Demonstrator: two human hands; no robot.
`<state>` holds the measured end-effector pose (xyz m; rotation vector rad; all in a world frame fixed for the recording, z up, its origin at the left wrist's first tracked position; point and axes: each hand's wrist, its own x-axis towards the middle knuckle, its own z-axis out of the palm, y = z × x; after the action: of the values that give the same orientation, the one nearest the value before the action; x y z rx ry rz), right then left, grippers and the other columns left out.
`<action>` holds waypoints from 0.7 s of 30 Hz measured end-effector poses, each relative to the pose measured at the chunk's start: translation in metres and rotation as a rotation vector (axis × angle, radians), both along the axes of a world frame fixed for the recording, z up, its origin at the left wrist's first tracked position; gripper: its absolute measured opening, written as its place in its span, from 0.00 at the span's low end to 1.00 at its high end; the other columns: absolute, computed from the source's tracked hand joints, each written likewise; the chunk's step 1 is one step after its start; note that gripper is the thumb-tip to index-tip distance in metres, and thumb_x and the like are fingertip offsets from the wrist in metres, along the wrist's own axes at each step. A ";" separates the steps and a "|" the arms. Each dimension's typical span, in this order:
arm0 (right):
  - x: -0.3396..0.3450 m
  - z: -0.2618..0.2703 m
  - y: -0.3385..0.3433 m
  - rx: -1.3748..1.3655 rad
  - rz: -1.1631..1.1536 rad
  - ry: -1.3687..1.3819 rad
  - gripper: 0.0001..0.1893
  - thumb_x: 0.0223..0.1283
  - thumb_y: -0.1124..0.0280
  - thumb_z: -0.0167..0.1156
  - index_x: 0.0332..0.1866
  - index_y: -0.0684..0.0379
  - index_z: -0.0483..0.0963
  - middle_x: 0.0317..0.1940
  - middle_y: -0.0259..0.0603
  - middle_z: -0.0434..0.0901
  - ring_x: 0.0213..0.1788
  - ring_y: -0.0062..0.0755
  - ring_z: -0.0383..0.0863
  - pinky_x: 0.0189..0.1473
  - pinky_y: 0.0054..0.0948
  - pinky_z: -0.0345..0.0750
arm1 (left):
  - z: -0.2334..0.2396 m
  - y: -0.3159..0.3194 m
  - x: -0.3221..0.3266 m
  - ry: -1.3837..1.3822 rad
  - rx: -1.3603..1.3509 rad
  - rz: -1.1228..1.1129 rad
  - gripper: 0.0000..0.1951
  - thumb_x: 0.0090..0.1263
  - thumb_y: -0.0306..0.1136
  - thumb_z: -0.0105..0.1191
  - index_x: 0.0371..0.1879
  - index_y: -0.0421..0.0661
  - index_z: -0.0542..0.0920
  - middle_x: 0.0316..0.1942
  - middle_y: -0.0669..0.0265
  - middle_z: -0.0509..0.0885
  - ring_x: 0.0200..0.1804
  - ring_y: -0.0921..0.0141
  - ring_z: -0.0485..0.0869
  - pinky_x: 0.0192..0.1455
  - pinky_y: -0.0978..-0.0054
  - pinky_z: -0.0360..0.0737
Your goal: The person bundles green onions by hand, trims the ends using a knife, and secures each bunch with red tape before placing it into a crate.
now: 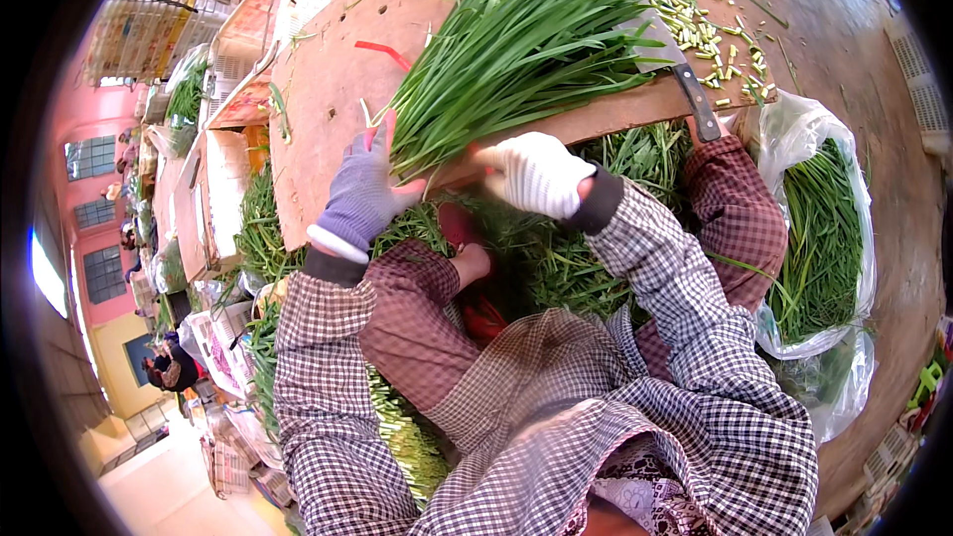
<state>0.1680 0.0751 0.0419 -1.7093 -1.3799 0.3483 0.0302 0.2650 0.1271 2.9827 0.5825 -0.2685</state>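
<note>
A large bundle of Chinese chives (521,52) lies across a wooden board (320,119), its paler stem ends towards me. My left hand (365,190), in a lavender knit glove, is at those ends with thumb and fingers apart. My right hand (532,175), in a white knit glove, is at the board's near edge beside the stems. Its fingertips are blurred, and I cannot tell whether they pinch a stem. A cleaver (696,93) rests at the board's right, its dark handle past the edge and its blade partly under leaves. Near the left fingers lies a red strip (383,52).
Short cut stem pieces (715,33) litter the board's far right. A clear plastic bag (856,208) of chives stands right of my knee. Loose greens (573,260) cover the ground between my legs. Crates (223,335) and more greens line the left, with people (175,365) farther off.
</note>
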 end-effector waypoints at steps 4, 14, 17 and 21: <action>0.013 0.002 0.023 -0.090 0.006 0.003 0.09 0.52 0.67 0.53 0.30 0.59 0.78 0.20 0.52 0.77 0.26 0.52 0.79 0.31 0.43 0.76 | 0.011 0.020 -0.030 -0.342 -0.512 0.246 0.36 0.61 0.40 0.62 0.65 0.37 0.64 0.54 0.51 0.75 0.55 0.63 0.76 0.53 0.69 0.76; 0.008 -0.004 0.037 -0.151 0.013 -0.154 0.10 0.53 0.65 0.54 0.29 0.60 0.77 0.20 0.52 0.77 0.26 0.50 0.80 0.32 0.42 0.77 | -0.082 0.139 0.009 -0.390 -0.748 0.758 0.27 0.61 0.39 0.62 0.55 0.34 0.72 0.35 0.60 0.84 0.29 0.77 0.78 0.35 0.80 0.77; 0.009 -0.005 0.033 -0.091 -0.013 -0.135 0.10 0.55 0.65 0.54 0.29 0.60 0.77 0.20 0.52 0.77 0.26 0.50 0.80 0.31 0.41 0.77 | -0.103 0.153 0.030 -0.290 -0.376 0.614 0.26 0.57 0.38 0.63 0.52 0.34 0.75 0.33 0.59 0.85 0.29 0.72 0.80 0.36 0.75 0.79; 0.008 -0.013 0.028 -0.029 -0.070 -0.125 0.11 0.56 0.64 0.55 0.29 0.61 0.77 0.21 0.51 0.77 0.27 0.51 0.80 0.31 0.42 0.76 | -0.101 0.161 0.013 -0.391 -0.298 0.546 0.24 0.53 0.37 0.62 0.48 0.37 0.79 0.33 0.57 0.85 0.32 0.66 0.84 0.40 0.70 0.80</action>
<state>0.1760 0.1034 0.0292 -1.8243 -1.4062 0.2269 0.0427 0.4262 0.0262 2.3777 1.1396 0.2423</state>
